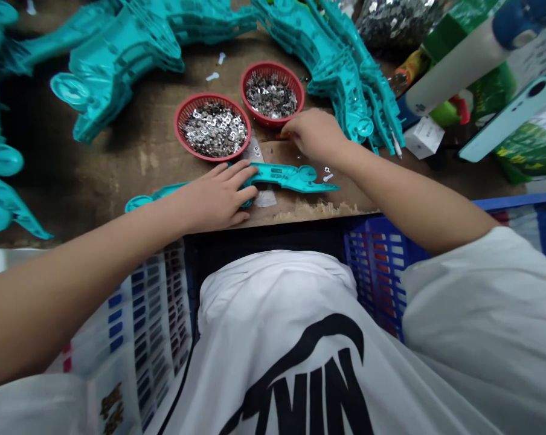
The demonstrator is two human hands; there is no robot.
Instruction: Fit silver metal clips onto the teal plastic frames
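Presently: teal part (293,179) steadied under spread, unclenched left hand (216,199) | right hand (317,134) near right red basket (257,117), grip cannot be told | even pressure advised.

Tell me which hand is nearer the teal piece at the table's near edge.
Left: the left hand rests on the teal piece; the right hand is beyond it, beside a red basket.

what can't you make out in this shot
- Head view: what, if anything, the right hand pinches; its own fingers hide it.
- Head view: the middle of the long teal piece, under the left hand.
- Head view: print on the small white box, too small and blurred.
- Head view: the far end of the bag of metal pieces, cut off by the top edge.
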